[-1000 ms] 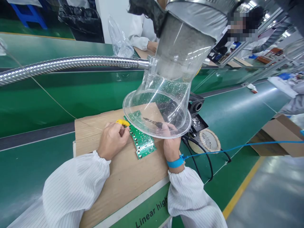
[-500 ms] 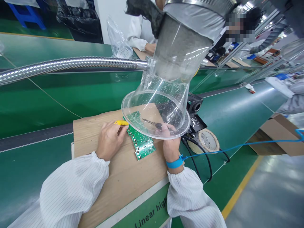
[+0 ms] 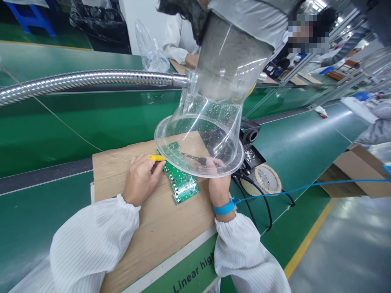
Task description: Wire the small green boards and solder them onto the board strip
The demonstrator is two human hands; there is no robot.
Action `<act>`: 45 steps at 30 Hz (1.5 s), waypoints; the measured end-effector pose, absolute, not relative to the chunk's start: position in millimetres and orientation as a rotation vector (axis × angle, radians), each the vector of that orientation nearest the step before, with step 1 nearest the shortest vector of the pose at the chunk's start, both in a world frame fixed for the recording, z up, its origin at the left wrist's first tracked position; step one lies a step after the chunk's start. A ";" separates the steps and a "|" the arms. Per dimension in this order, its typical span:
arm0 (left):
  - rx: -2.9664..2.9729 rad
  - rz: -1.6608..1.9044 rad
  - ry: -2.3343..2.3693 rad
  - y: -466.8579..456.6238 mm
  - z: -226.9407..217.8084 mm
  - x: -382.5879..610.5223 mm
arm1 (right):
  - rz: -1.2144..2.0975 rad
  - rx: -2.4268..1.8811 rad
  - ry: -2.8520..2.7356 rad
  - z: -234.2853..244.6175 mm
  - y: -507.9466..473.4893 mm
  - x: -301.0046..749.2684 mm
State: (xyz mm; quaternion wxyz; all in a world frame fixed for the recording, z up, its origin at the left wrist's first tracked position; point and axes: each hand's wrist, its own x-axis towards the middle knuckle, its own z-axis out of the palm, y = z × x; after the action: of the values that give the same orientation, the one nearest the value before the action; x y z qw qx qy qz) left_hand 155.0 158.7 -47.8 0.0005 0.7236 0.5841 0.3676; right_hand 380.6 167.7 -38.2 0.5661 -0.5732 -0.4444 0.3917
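A green circuit board lies on a brown cardboard sheet, its far part seen through a clear hood. My left hand is at the board's left edge, thumb and forefinger closed on it; a yellow finger cot covers the forefinger. My right hand grips a soldering iron like a pen under the hood, its dark tip pointing left above the board. Whether the tip touches the board I cannot tell. A blue wrist strap is round my right wrist.
The clear fume hood hangs low over the work, held by a bendy metal arm. To the right are a black iron stand, a round dish and black cables. A blue cord stretches right. Across the bench sits another person.
The whole view has shifted very slightly. Both hands, the soldering iron and the board keep practically the same places.
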 end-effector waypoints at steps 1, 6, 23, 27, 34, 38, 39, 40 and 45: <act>2.277 1.158 1.829 158.8 -47.9 154.8 | 0.926 -1.347 -1.046 -38.6 167.6 380.7; 2.299 1.135 1.831 158.8 -48.4 154.4 | 0.915 -1.363 -1.068 -41.2 167.5 381.1; 2.300 1.108 1.844 161.5 -48.7 156.7 | 0.921 -1.329 -1.030 -39.9 167.6 377.8; 2.262 1.105 1.835 162.9 -48.4 157.5 | 0.909 -1.325 -1.029 -41.5 168.8 377.5; 2.299 1.090 1.849 165.1 -51.6 157.1 | 0.904 -1.324 -1.068 -44.4 169.5 379.4; 2.329 1.116 1.846 165.3 -50.9 157.9 | 0.924 -1.327 -1.058 -44.3 168.5 379.8; 2.331 1.134 1.840 165.1 -50.2 158.2 | 0.933 -1.327 -1.052 -43.8 168.2 379.6; 2.328 1.155 1.834 164.8 -49.5 158.4 | 0.939 -1.326 -1.049 -43.2 167.8 379.3; 2.270 1.232 1.830 164.2 -49.8 158.5 | 0.961 -1.301 -1.044 -41.3 166.9 377.6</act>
State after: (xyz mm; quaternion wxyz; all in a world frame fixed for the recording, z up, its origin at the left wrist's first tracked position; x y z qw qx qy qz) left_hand 158.5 164.2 -49.8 -0.0119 0.7171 0.5781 0.3890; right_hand 377.6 166.9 -41.3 0.5715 -0.5546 -0.4451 0.4095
